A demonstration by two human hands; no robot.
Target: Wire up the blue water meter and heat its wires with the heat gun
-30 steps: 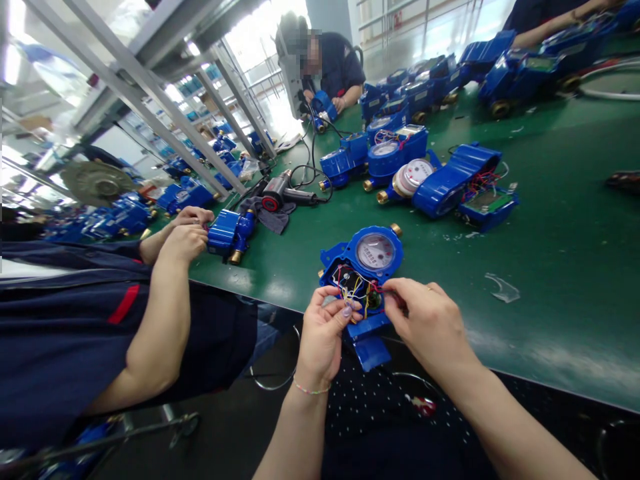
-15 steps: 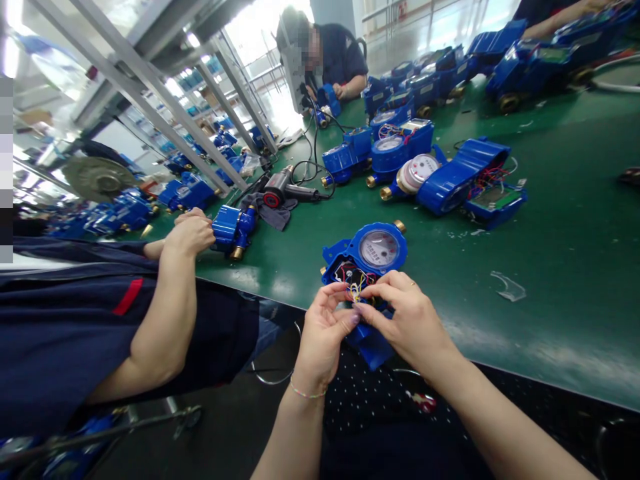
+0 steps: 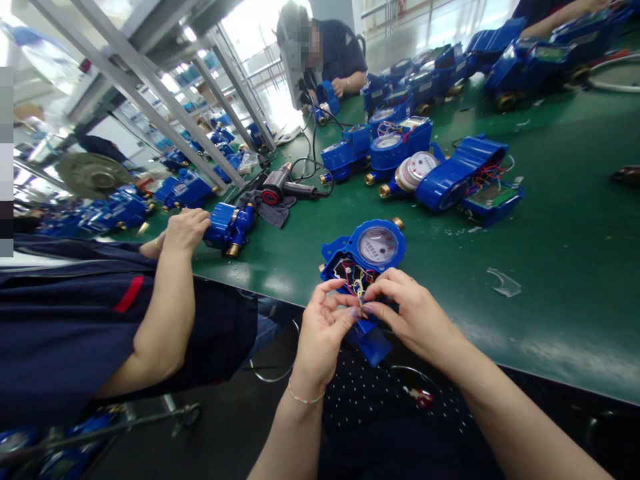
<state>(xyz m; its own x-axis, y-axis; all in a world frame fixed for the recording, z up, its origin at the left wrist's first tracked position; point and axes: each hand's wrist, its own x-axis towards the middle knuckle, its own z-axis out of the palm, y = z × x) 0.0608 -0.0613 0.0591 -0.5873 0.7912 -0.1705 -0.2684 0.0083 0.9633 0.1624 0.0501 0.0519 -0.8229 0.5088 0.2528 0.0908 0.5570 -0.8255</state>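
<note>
Two hands, left hand [image 3: 320, 333] and right hand [image 3: 413, 313], fingers pinched shut on thin coloured wires [image 3: 356, 280] of open blue meter [image 3: 367, 257] at green worktop [image 3: 550, 267] edge: wires likely soft, fragile, best pinched near ends.

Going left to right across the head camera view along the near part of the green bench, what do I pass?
Co-worker's hand → small blue meter → left hand → right hand at the open blue meter's wires → clear plastic scrap.
</note>
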